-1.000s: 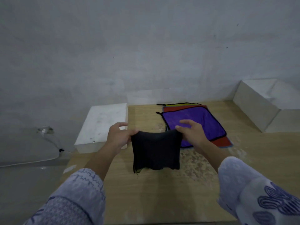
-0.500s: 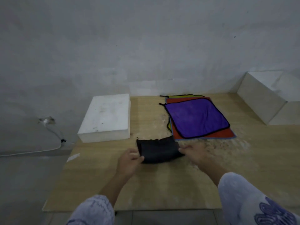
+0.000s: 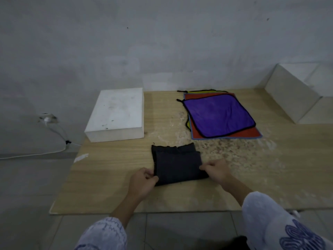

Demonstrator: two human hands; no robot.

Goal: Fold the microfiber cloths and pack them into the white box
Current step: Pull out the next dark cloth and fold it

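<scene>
- A black cloth [image 3: 177,165] lies folded on the wooden tabletop [image 3: 111,165], near its front edge, with an uneven layer showing along the far side
- The left hand [image 3: 143,183] pinches the cloth's near left corner, thumb and fingers closed on the fabric
- The right hand [image 3: 217,169] has its grip closed on the cloth's right edge, fingertips pressed into the fold
- A closed white box [image 3: 116,114] sits on the tabletop beyond the black cloth and to the left, apart from it
- A purple cloth [image 3: 217,116] with black trim lies flat on top of an orange cloth [image 3: 252,133], with a yellow cloth [image 3: 201,91] peeking out underneath at the back; this stack is beyond the black cloth and to the right
- Another white block [image 3: 295,89] stands at the right end, against the wall
- Pale patterned sleeves [image 3: 270,219] cover both forearms
</scene>
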